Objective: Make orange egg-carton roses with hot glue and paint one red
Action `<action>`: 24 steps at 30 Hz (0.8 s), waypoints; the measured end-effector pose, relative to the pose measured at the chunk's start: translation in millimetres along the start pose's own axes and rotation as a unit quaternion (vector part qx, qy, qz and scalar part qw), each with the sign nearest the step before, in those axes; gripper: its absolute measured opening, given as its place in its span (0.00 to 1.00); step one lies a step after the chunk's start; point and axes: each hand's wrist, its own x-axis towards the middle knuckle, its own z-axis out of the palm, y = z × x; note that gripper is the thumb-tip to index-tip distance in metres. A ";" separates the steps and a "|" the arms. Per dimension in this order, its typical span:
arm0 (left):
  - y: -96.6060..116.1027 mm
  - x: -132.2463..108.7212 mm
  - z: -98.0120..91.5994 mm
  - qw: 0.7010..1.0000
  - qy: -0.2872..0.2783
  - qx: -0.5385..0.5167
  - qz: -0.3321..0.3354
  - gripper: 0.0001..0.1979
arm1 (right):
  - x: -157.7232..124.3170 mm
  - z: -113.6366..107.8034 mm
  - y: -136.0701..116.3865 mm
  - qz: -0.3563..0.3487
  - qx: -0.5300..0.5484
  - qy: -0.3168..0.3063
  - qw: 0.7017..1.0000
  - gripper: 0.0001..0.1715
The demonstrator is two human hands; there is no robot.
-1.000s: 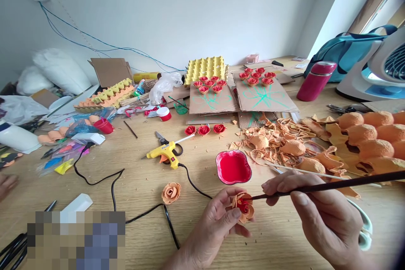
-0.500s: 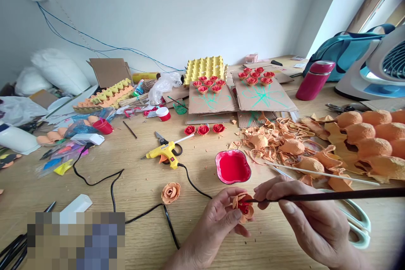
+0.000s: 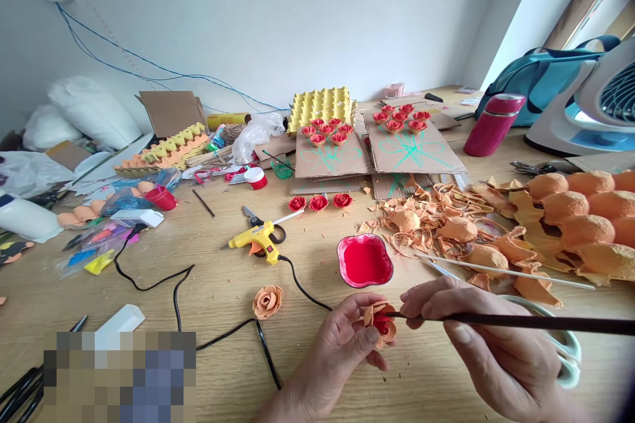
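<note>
Between the fingers of my left hand is a paper rose, its centre painted red and its outer petals bare orange. My right hand is closed around a dark-handled paintbrush, whose tip reaches into the red centre; the bristles are hard to make out. Just beyond the rose stands a scalloped dish of red paint. An unpainted orange rose lies to the left of my left hand. Three red roses sit in a row past the dish.
A yellow glue gun rests on scissors, its black cord running toward my left hand. Egg-carton scraps and orange egg trays spread over the right. Cardboard panels bear red roses at the back. Pale-handled scissors lie beneath my right hand.
The brush handle has tilted slightly lower on the right, and my right hand has shifted a little rightward. My left hand and the rose stay nearly in place.
</note>
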 end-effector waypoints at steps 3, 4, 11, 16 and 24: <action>0.8 0.4 0.5 1.000 -0.004 0.002 0.002 0.28 | -1.0 0.3 0.0 0.007 -0.009 -0.041 0.999 0.10; 1.2 0.5 0.8 1.000 -0.007 0.003 0.002 0.28 | -1.2 0.4 -0.3 0.009 -0.007 -0.050 0.999 0.10; 1.7 1.1 2.3 1.000 -0.003 0.002 0.002 0.28 | 0.7 -1.5 -3.5 0.009 0.022 -0.019 1.000 0.12; 1.2 0.2 1.2 1.000 0.002 0.001 0.005 0.29 | -0.6 -6.3 -1.9 0.000 0.000 -0.022 1.000 0.13; 4.1 0.7 2.7 1.000 0.004 -0.005 -0.003 0.29 | -0.1 -6.2 -3.5 0.003 0.001 -0.049 0.999 0.13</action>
